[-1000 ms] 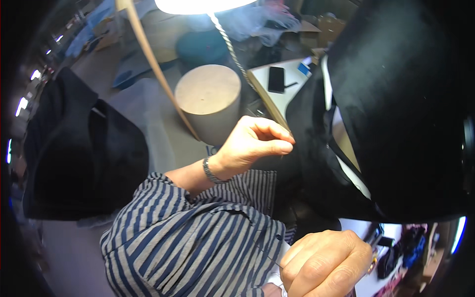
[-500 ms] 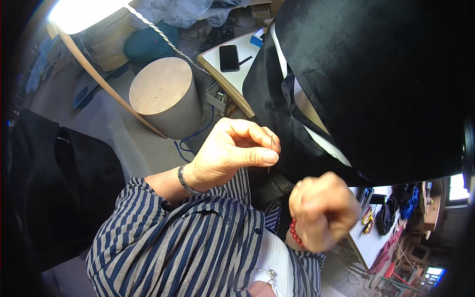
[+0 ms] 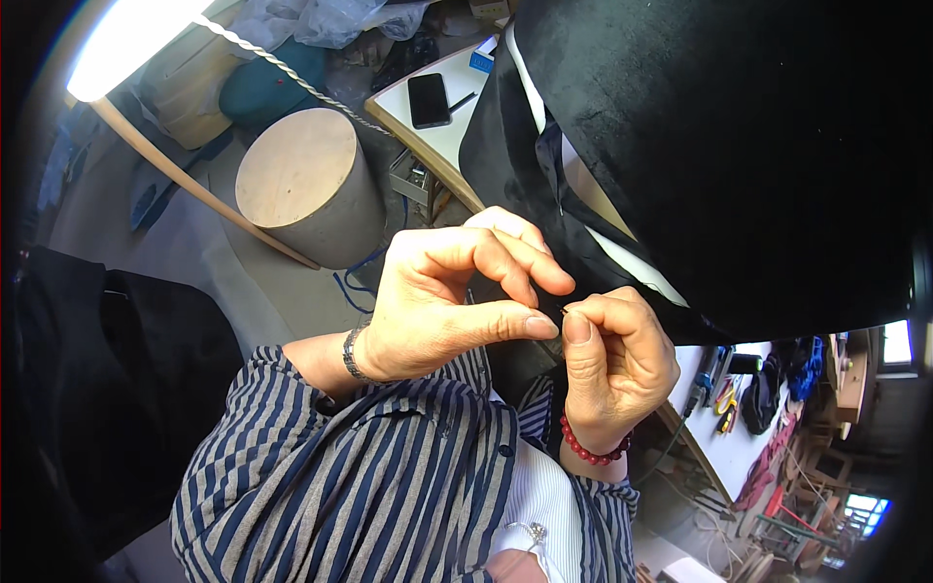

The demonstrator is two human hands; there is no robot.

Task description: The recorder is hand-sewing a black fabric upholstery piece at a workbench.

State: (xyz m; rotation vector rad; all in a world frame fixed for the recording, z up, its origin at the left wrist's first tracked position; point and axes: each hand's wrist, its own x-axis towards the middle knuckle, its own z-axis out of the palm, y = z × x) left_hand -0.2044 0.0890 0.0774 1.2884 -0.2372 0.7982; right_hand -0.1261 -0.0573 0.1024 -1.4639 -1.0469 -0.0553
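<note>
My left hand point(image 3: 437, 296) is raised in front of me with its fingers parted, thumb stretched toward my right fingertips. Nothing shows between its thumb and forefinger. Beside it, my right hand point(image 3: 617, 360) pinches thumb against forefinger. A tiny dark tip, apparently the needle point(image 3: 565, 310), sticks out of that pinch; the rest is hidden by the fingers. Just beyond both hands lies a large black upholstered piece point(image 3: 758, 175). An open gap in its black cover shows white edging point(image 3: 637, 272) and pale material inside.
A round wooden-topped drum point(image 3: 296, 170) stands at the left behind a curved wooden strip point(image 3: 185, 180). A phone point(image 3: 429, 101) lies on a white table at the back. Black fabric point(image 3: 136, 389) hangs at far left. Tools point(image 3: 725, 413) lie on a white bench at right.
My right hand has come up and left to meet my left hand and now pinches the needle. My left fingers, pinched on the needle before, have spread apart. The view has shifted slightly.
</note>
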